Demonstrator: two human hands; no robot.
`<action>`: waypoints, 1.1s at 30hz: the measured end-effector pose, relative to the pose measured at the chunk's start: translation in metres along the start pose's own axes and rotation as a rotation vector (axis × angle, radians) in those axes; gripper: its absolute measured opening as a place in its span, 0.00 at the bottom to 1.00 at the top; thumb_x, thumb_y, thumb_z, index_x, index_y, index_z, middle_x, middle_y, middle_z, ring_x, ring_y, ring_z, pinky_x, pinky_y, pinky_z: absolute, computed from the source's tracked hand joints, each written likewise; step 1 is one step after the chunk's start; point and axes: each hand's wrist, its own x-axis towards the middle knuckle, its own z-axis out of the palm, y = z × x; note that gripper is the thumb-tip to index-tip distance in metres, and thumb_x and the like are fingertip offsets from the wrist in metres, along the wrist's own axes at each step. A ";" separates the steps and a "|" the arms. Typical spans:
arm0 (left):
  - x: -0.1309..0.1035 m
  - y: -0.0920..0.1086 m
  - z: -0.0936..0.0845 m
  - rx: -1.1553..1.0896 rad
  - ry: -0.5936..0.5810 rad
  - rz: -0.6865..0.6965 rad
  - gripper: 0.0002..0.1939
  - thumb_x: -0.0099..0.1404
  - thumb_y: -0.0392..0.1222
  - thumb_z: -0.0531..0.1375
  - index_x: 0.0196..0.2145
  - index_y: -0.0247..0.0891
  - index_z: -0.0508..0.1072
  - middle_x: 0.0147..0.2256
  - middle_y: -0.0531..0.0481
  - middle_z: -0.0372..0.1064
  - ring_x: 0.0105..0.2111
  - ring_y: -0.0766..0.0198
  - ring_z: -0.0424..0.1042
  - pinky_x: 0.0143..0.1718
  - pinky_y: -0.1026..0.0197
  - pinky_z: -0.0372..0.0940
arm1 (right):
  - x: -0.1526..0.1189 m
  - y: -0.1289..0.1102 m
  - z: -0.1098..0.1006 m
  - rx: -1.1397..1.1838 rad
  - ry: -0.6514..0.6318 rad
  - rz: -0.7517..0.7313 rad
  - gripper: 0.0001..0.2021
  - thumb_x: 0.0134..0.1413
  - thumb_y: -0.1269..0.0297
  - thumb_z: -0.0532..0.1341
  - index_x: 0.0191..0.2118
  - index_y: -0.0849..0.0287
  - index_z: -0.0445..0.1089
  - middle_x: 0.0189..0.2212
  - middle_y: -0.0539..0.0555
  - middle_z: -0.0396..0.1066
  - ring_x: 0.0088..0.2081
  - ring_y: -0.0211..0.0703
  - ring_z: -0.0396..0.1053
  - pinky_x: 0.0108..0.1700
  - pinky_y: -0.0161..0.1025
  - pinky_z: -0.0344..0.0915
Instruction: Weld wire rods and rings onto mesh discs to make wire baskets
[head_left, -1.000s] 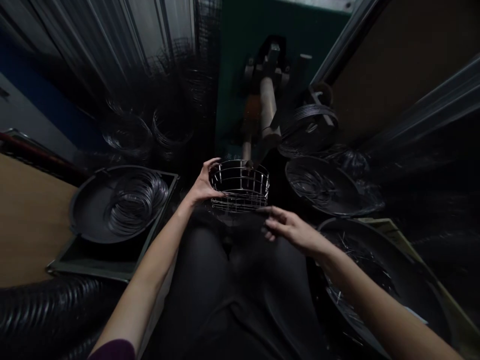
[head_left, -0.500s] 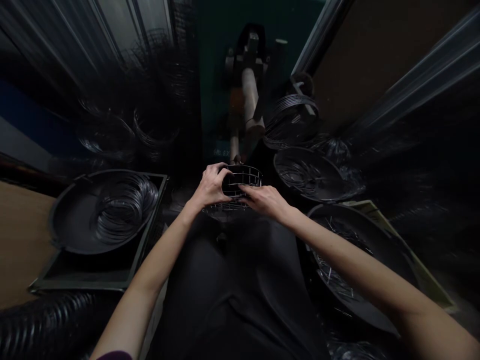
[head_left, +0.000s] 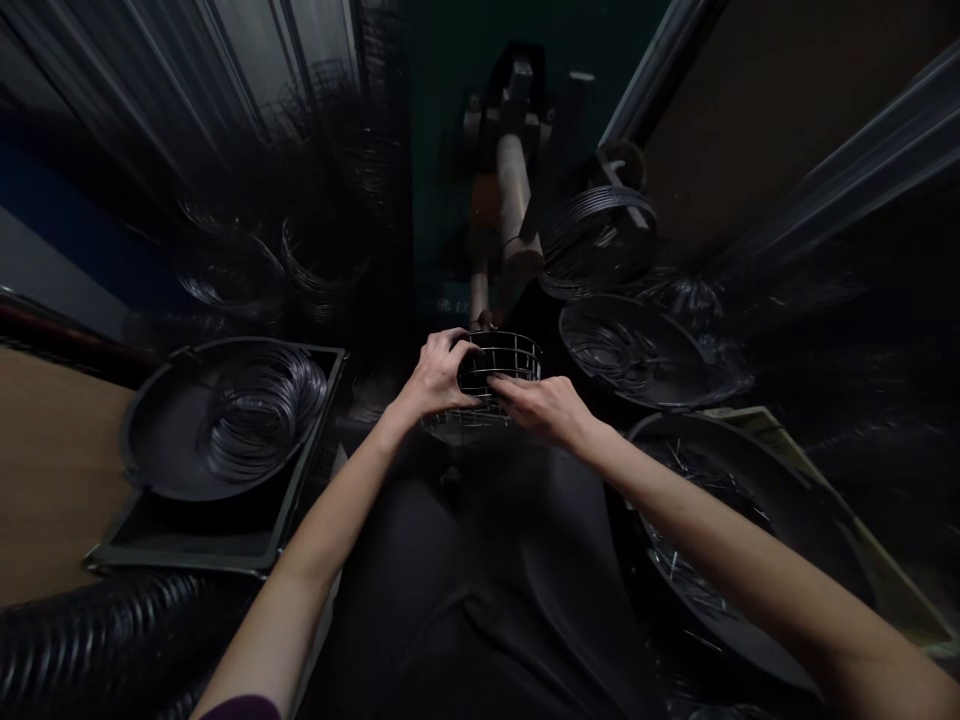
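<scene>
A round wire basket (head_left: 517,352) of thin metal rods is held at the lower end of a machine, above my lap. My left hand (head_left: 441,375) grips its left side, thumb and fingers curled around the wires. On the front of the basket, my right hand (head_left: 541,402) has its fingers pressed together against the wires; the fingertips are dark and hard to make out. Right behind the basket is the machine's rod (head_left: 480,290), below a thick pale cylinder (head_left: 515,185).
At left, a black basin (head_left: 169,430) with wire rings (head_left: 259,410) sits on a green-rimmed crate (head_left: 187,555). Rings fill a basin (head_left: 637,350) at right; short wires lie in a nearer one (head_left: 795,500). Coiled rings (head_left: 97,635) lie lower left.
The whole view has shifted, so the hands, basket and machine appear slightly farther right. Both hands keep nearly the same hold on the basket.
</scene>
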 end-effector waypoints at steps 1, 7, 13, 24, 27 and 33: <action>0.003 0.000 0.000 0.000 0.009 0.003 0.37 0.43 0.44 0.75 0.50 0.38 0.69 0.57 0.35 0.58 0.59 0.40 0.58 0.58 0.40 0.60 | 0.001 0.001 -0.001 -0.010 0.001 0.008 0.20 0.67 0.64 0.50 0.60 0.52 0.67 0.53 0.56 0.72 0.40 0.46 0.77 0.29 0.35 0.63; 0.017 -0.003 -0.002 -0.016 0.041 0.005 0.37 0.43 0.46 0.75 0.50 0.38 0.69 0.57 0.36 0.59 0.57 0.42 0.60 0.57 0.41 0.61 | 0.012 0.011 -0.007 -0.060 0.016 0.014 0.19 0.69 0.61 0.49 0.59 0.51 0.68 0.53 0.54 0.73 0.40 0.46 0.77 0.28 0.36 0.60; 0.028 -0.009 -0.005 -0.010 0.037 -0.017 0.39 0.41 0.49 0.76 0.50 0.39 0.69 0.56 0.37 0.60 0.57 0.42 0.60 0.56 0.41 0.61 | 0.023 0.015 -0.013 -0.050 0.033 0.012 0.18 0.68 0.62 0.50 0.58 0.50 0.69 0.53 0.53 0.73 0.40 0.45 0.76 0.29 0.35 0.60; 0.038 -0.020 -0.011 -0.084 -0.027 -0.022 0.38 0.43 0.49 0.75 0.50 0.40 0.68 0.55 0.41 0.60 0.56 0.47 0.61 0.59 0.44 0.60 | 0.015 0.025 0.006 0.092 0.248 0.162 0.13 0.67 0.63 0.55 0.51 0.53 0.73 0.45 0.53 0.76 0.38 0.40 0.74 0.28 0.33 0.56; 0.047 -0.025 -0.012 -0.088 -0.018 -0.050 0.39 0.42 0.48 0.75 0.50 0.39 0.68 0.55 0.41 0.61 0.56 0.46 0.61 0.59 0.45 0.60 | 0.023 0.030 0.010 0.103 0.311 0.238 0.11 0.65 0.64 0.56 0.45 0.55 0.75 0.45 0.54 0.74 0.36 0.40 0.71 0.27 0.34 0.54; 0.060 -0.036 -0.014 -0.084 -0.014 -0.044 0.36 0.43 0.46 0.74 0.49 0.38 0.69 0.54 0.42 0.63 0.56 0.47 0.62 0.60 0.47 0.58 | 0.039 0.038 0.007 0.222 0.358 0.245 0.11 0.63 0.61 0.57 0.44 0.54 0.75 0.42 0.55 0.70 0.35 0.41 0.68 0.28 0.35 0.55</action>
